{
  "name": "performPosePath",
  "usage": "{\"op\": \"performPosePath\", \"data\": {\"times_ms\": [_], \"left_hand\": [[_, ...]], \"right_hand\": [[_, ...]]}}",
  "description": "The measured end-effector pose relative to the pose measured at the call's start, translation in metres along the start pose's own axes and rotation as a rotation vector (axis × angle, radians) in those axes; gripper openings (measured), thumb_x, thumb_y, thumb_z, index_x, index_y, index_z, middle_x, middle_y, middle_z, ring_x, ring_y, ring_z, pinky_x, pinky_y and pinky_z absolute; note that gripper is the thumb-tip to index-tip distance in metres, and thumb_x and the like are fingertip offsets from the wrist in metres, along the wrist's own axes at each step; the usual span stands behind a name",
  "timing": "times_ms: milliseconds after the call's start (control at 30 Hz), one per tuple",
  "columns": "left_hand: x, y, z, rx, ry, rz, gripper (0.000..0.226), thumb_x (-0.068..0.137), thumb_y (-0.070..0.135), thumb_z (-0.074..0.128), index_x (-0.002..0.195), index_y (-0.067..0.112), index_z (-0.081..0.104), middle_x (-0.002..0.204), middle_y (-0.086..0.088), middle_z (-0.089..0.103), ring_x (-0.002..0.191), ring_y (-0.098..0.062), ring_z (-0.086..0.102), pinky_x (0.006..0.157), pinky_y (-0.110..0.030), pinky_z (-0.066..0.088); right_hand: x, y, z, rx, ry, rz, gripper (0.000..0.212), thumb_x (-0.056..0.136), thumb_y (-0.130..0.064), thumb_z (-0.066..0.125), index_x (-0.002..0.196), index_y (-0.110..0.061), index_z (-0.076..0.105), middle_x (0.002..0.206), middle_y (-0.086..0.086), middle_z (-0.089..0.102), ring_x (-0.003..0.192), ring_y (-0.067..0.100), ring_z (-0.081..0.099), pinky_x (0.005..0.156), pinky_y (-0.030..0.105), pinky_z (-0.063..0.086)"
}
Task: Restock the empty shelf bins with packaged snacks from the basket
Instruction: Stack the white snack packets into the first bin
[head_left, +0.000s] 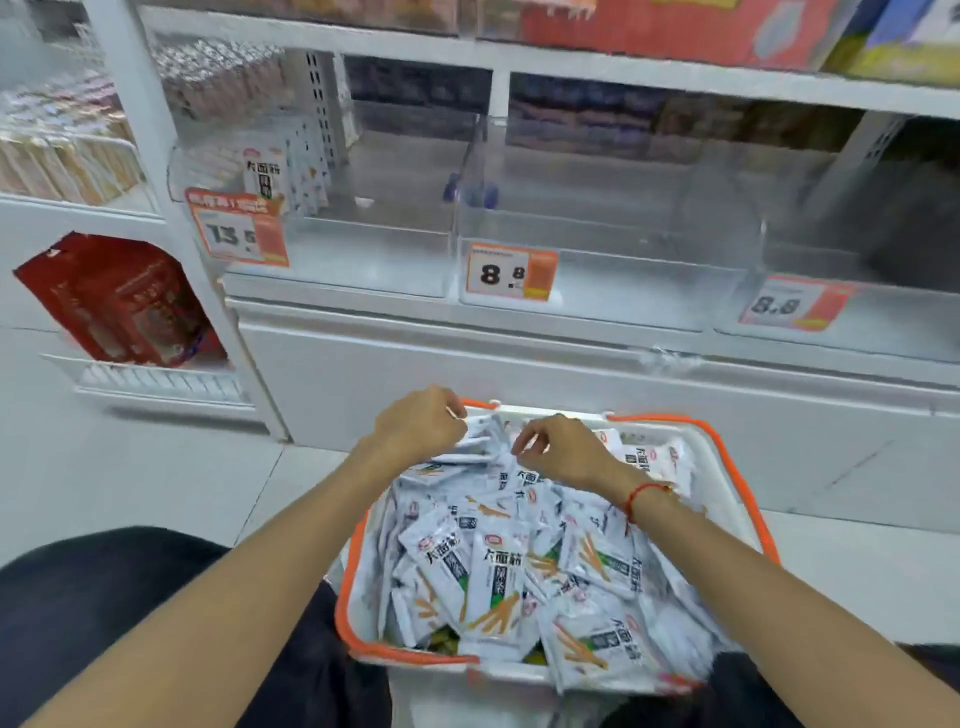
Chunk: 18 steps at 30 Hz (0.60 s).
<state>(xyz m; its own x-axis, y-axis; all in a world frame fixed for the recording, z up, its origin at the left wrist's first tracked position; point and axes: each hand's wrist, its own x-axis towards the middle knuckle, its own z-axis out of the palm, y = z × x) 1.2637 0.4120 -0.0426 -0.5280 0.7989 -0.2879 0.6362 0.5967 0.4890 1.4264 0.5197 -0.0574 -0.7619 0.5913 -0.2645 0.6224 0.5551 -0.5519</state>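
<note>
Few packets stand in the left shelf bin (332, 208); the middle bin (597, 234) and right bin (857, 291) look bare, so most restocking remains. Below, the left hand (415, 428) has its fingers clamped on snack packets (498, 577) piled in the basket (358, 551), while the right hand (563, 449) hovers with curled fingers, grip unclear.

White basket (727, 467) with orange rim, on the floor below the shelf, heaped with white snack packets (498, 582) lying at mixed angles. Clear shelf bins (597, 270) above: middle one bare, left bin (363, 260) holding a few upright packets (270, 174).
</note>
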Motion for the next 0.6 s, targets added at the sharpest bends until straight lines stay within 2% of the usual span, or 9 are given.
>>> {"op": "performPosePath", "data": {"times_ms": [133,233,300,367,400,433,467,533,600], "left_hand": [[-0.009,-0.009,0.05,0.073,-0.19,0.047,0.032,0.091,0.022,0.052,0.121,0.024,0.061,0.126,-0.002,0.061,0.112,-0.023,0.057,0.09,-0.03,0.044],[-0.014,-0.014,0.078,0.087,-0.29,0.051,0.029,0.093,0.023,0.052,0.121,0.02,0.061,0.122,-0.002,0.062,0.109,-0.021,0.058,0.087,-0.029,0.044],[-0.014,-0.016,0.086,0.036,-0.388,0.068,0.026,0.097,0.027,0.05,0.116,0.016,0.063,0.113,-0.007,0.063,0.094,-0.02,0.059,0.08,-0.029,0.045],[-0.014,-0.016,0.088,-0.056,-0.468,0.045,0.03,0.096,0.034,0.053,0.117,0.013,0.059,0.109,-0.011,0.06,0.077,-0.014,0.052,0.066,-0.026,0.04],[-0.014,-0.016,0.087,-0.119,-0.49,0.023,0.038,0.094,0.035,0.057,0.124,0.012,0.053,0.116,-0.011,0.058,0.079,-0.013,0.051,0.063,-0.023,0.04],[-0.014,-0.016,0.087,-0.197,-0.493,-0.007,0.047,0.092,0.033,0.062,0.131,0.011,0.046,0.124,-0.01,0.056,0.087,-0.014,0.053,0.066,-0.021,0.042],[-0.013,-0.017,0.088,-0.278,-0.476,-0.035,0.055,0.09,0.028,0.066,0.135,0.01,0.041,0.129,-0.008,0.055,0.096,-0.016,0.055,0.073,-0.022,0.046],[-0.011,-0.02,0.089,-0.391,-0.43,-0.072,0.06,0.086,0.021,0.07,0.137,0.009,0.039,0.128,-0.008,0.058,0.103,-0.018,0.057,0.083,-0.026,0.047],[-0.013,-0.022,0.089,-0.433,-0.416,-0.086,0.057,0.086,0.024,0.07,0.134,0.008,0.043,0.127,-0.007,0.058,0.102,-0.018,0.058,0.08,-0.025,0.047]], "right_hand": [[-0.017,0.031,0.036,0.057,-0.094,0.063,0.017,0.087,-0.023,0.065,0.101,-0.014,0.068,0.089,0.005,0.065,0.087,0.022,0.064,0.072,0.03,0.048],[-0.034,0.039,0.063,0.176,-0.237,0.129,0.043,0.084,-0.042,0.068,0.116,-0.017,0.055,0.097,0.002,0.061,0.083,0.016,0.059,0.07,0.028,0.048],[-0.038,0.042,0.076,0.172,-0.316,0.158,0.053,0.081,-0.043,0.072,0.12,-0.016,0.047,0.1,0.001,0.058,0.087,0.019,0.057,0.074,0.032,0.049],[-0.037,0.044,0.08,0.207,-0.271,0.187,0.051,0.08,-0.036,0.075,0.115,-0.017,0.044,0.096,0.002,0.058,0.084,0.021,0.057,0.075,0.039,0.05],[-0.037,0.045,0.078,0.272,-0.245,0.206,0.048,0.08,-0.032,0.076,0.113,-0.016,0.044,0.098,0.005,0.06,0.084,0.022,0.058,0.076,0.041,0.053],[-0.036,0.048,0.076,0.362,-0.23,0.232,0.046,0.081,-0.027,0.075,0.113,-0.014,0.045,0.103,0.007,0.061,0.086,0.021,0.06,0.077,0.041,0.055],[-0.036,0.051,0.073,0.468,-0.205,0.264,0.045,0.083,-0.023,0.074,0.116,-0.014,0.044,0.106,0.003,0.06,0.089,0.017,0.06,0.075,0.033,0.056],[-0.038,0.053,0.066,0.692,-0.14,0.343,0.042,0.086,-0.014,0.07,0.116,-0.014,0.041,0.098,-0.002,0.06,0.079,0.009,0.062,0.063,0.017,0.054],[-0.031,0.062,0.065,0.909,-0.031,0.404,0.051,0.081,-0.012,0.074,0.123,-0.006,0.046,0.101,0.008,0.066,0.078,0.015,0.067,0.072,0.026,0.058]]}}
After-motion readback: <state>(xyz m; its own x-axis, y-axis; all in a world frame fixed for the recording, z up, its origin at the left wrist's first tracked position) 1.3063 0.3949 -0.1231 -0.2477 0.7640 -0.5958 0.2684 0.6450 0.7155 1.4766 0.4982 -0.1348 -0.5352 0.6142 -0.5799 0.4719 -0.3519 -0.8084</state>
